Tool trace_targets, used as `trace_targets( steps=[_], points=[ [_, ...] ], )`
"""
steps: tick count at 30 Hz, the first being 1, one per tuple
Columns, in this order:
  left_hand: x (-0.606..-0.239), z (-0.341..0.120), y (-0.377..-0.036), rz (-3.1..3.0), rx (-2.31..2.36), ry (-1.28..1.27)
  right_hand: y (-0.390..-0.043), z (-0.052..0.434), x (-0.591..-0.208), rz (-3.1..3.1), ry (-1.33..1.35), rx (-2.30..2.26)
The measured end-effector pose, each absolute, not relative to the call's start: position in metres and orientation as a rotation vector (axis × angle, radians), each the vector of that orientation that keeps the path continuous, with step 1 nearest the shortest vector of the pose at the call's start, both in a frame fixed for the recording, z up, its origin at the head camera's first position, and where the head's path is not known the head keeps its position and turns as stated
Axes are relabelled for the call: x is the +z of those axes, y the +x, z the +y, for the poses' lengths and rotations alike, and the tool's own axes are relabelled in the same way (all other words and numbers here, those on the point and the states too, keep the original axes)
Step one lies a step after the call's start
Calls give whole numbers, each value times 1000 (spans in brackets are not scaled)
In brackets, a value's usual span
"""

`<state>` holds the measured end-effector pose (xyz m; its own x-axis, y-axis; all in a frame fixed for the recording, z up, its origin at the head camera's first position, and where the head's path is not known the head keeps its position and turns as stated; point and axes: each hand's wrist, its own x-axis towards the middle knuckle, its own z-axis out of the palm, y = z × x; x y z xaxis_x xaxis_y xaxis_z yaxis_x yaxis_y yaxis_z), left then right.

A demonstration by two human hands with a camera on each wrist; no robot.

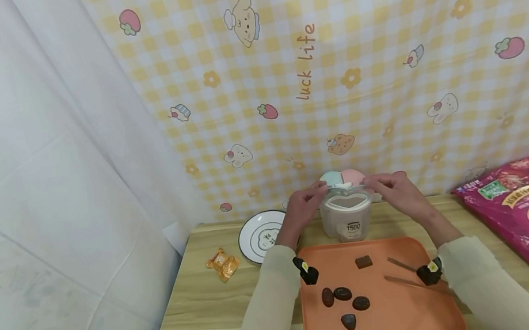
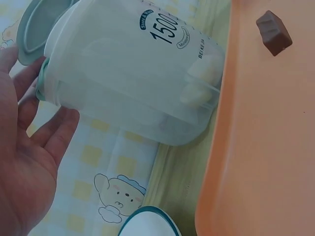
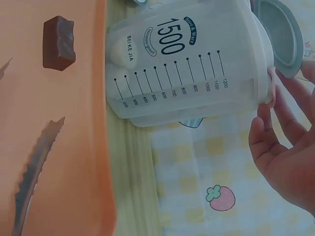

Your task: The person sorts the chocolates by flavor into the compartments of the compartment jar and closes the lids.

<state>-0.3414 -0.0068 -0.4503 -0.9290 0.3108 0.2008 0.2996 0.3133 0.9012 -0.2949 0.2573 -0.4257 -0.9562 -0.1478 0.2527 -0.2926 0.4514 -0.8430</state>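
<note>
Checked yellow cloth hangs behind the wooden tabletop [image 1: 205,315]; at its back edge stands a clear container [image 1: 348,220] marked 1500, its pink-and-green lid [image 1: 342,178] raised just above the rim; left hand [image 1: 303,205] and right hand [image 1: 395,190] pinch the lid's two sides; judging by this, nothing has gone in yet; five chocolates [image 1: 342,293] and tongs [image 1: 403,273] wait on the orange tray [image 1: 428,324].

A translucent plastic container [image 1: 348,220] marked "1500", with a measuring scale printed up its side, stands upright on the wooden table just behind the orange tray. Its heart-shaped lid [image 1: 343,179], half pale green and half pink, sits at the container's top rim, tilted.
</note>
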Motion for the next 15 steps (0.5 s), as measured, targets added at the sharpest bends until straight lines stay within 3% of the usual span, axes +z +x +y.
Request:
trace_targets(
  steps=[15],
  points=[
    [-465,-17,-341,2428,1724,914,-284,257,-428,-2584,422,1608]
  ],
)
